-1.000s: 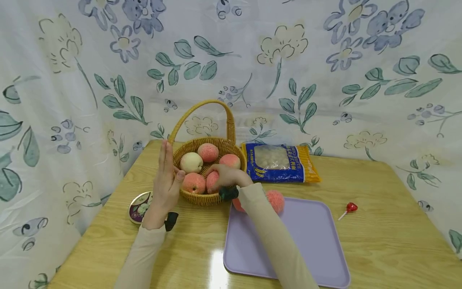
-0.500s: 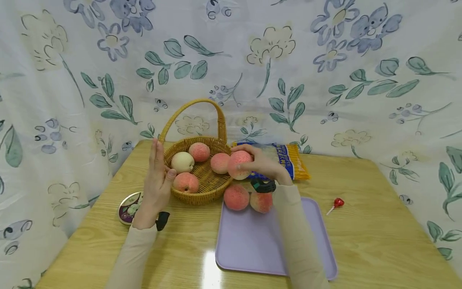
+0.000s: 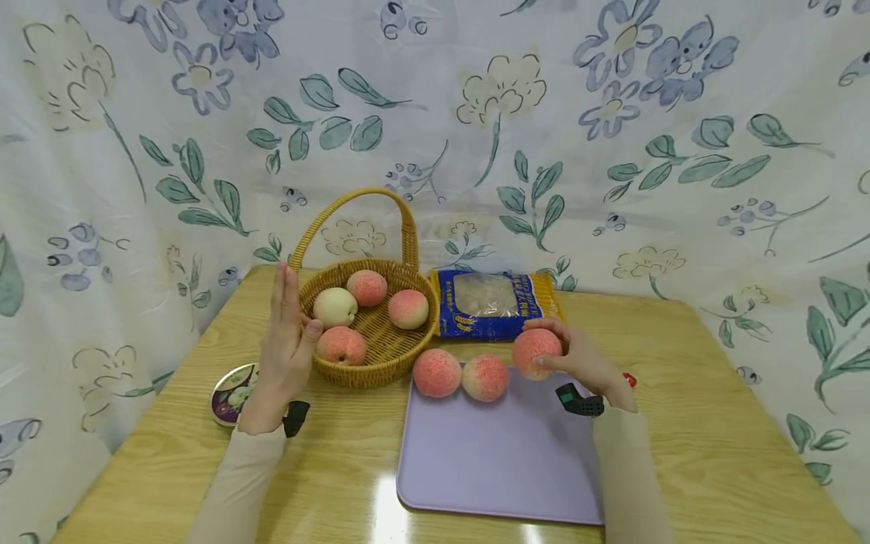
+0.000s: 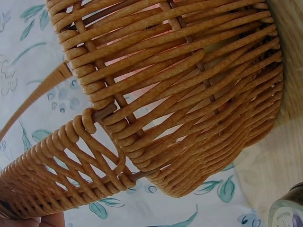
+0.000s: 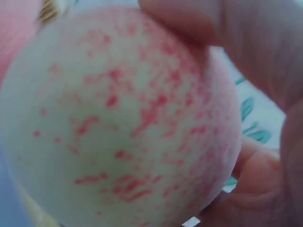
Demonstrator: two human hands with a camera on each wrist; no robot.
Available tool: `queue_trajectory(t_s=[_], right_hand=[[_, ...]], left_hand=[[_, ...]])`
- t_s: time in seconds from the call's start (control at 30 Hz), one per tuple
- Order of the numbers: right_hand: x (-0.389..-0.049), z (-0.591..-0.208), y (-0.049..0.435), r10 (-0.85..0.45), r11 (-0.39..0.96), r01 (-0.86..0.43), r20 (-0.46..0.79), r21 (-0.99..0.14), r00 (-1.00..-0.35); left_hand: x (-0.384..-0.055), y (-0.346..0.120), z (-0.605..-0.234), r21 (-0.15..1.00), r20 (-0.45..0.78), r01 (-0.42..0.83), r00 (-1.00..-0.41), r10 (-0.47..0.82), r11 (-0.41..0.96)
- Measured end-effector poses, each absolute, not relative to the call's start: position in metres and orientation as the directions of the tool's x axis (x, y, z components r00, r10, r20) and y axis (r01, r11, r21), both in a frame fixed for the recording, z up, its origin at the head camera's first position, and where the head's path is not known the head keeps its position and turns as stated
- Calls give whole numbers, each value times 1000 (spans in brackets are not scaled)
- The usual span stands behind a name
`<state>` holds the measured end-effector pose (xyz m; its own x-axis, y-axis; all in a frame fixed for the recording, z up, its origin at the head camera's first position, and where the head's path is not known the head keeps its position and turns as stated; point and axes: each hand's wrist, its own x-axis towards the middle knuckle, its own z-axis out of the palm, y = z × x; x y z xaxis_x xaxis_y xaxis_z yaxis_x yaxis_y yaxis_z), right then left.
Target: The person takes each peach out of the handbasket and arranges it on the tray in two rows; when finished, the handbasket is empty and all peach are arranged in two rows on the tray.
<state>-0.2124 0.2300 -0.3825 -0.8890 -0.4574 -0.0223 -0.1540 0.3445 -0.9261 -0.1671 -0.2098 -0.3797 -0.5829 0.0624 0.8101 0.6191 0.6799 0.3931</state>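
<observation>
My right hand [image 3: 587,363] grips a pink peach [image 3: 537,353] above the back right of a lilac tray [image 3: 499,453]. Up close in the right wrist view, that peach [image 5: 118,123] is pale with red specks. Two more peaches [image 3: 437,372] [image 3: 485,377] lie side by side at the tray's back left edge. My left hand [image 3: 282,355] is upright at the left side of a wicker basket [image 3: 381,375], fingers straight, by the handle's foot. Inside are several fruits, pink peaches [image 3: 367,288] and a cream-coloured one [image 3: 334,307]. Fingers [image 4: 52,220] show beside the handle in the left wrist view.
Behind the tray lies a blue and yellow plastic packet [image 3: 489,302]. A round patterned tin [image 3: 229,393] stands left of the left forearm. A red lollipop [image 3: 630,379] is mostly hidden behind the right hand. A floral curtain [image 3: 435,136] hangs behind the table.
My right hand has lifted a peach out of the basket and carried it rightward, over the tray. The left hand has stayed by the basket. The head view has swung slightly right.
</observation>
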Motion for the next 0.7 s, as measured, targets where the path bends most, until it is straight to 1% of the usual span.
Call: queue_trajectory(t_s=[0.2,0.33,0.4,0.47,0.57,0.63,0.7], right_hand=[[-206,-409,242,-467,365,-171,-21,-915,-884],[-208,-421,241,-533,334,-255,42,-907,-845],[-208,-425,240,-545,348,-288,58,-892,-837],[-207,-426,237,-541,406,-296,34,-864,-840],[-204,-426,232,-523,495,-253,-53,-831,-851],[-203,-425,229,-517,524,-225,-97,-821,-850],[-204,-426,227,-519,511,-209,-106,-834,-848]], left_hand=[[-166,-207,-380,418,792,610,-608,60,673],[-166,-208,-377,399,804,620,-591,67,676],[-166,-206,-377,393,809,626,-583,70,674],[-166,-206,-377,388,812,628,-579,72,674],[-166,-206,-377,391,809,624,-584,71,677],[-166,-206,-378,394,805,620,-589,70,679],[-165,-207,-378,397,803,616,-592,68,680]])
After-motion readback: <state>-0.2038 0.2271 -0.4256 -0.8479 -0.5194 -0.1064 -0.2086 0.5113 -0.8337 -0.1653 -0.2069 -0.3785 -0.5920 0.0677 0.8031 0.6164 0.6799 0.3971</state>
